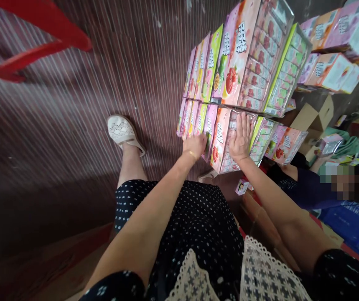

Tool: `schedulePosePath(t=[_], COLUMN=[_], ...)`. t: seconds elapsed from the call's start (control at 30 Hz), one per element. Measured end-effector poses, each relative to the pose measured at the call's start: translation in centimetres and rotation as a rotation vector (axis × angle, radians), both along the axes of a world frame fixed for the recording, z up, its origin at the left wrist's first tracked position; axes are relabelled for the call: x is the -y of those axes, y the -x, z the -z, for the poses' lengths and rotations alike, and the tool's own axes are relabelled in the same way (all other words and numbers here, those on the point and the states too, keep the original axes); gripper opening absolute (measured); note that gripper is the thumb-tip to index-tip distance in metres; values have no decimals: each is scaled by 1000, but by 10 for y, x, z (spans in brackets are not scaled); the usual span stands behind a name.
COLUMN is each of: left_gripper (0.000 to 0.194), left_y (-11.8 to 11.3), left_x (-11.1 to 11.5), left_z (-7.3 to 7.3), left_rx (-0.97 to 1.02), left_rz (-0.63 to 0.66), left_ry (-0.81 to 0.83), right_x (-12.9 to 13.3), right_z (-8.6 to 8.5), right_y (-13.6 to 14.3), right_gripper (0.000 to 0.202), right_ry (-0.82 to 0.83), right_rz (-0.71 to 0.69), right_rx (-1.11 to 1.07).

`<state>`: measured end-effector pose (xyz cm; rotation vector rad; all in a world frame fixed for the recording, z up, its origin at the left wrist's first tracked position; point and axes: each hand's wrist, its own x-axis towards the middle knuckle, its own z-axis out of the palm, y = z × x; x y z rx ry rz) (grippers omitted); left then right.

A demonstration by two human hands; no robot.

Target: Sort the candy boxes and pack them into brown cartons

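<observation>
Two adjoining rows of colourful display boxes, pink, yellow and green, stand packed side by side. My left hand (194,145) is against the near row, its fingers curled at the box edges; whether it grips one is hidden. My right hand (241,137) lies flat, fingers stretched, on the clear window of a pink box (221,136) in the near row. Beside it is a green-edged box (262,133). Behind them, in the far row, stand a larger-looking pink box (242,54) and a green one (287,69).
More boxes (339,31) are stacked at the upper right. A person in dark clothing (307,186) is at the right, near an open carton (315,119) and a blue crate (351,225). A red frame (50,25) stands at the upper left. A small box (242,187) lies near my right forearm.
</observation>
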<state>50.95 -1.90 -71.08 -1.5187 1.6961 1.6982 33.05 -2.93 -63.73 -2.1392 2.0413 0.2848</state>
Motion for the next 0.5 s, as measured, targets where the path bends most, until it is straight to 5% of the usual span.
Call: schedulePosePath(t=[0.13, 0.2, 0.27, 0.37, 0.43, 0.5], left_gripper=[49, 52, 57, 51, 51, 52], left_y=[-33, -44, -39, -11, 0, -7], left_x=[-73, -56, -7, 51, 45, 12], left_z=[-18, -5, 24, 67, 75, 68], left_rx=[23, 96, 169, 110, 39, -9], left_rz=[86, -10, -150, -130, -15, 88], left_ry=[-150, -69, 68, 81, 19, -48], right_x=[1, 2, 2, 3, 2, 3], right_z=[0, -1, -1, 0, -1, -2], right_y=[0, 0, -1, -1, 0, 0], right_gripper=[64, 65, 65, 64, 64, 65], right_ry=[19, 38, 48, 40, 42, 52], right_rz=[-2, -18, -32, -36, -37, -49], right_rx=[23, 26, 14, 8, 16, 21])
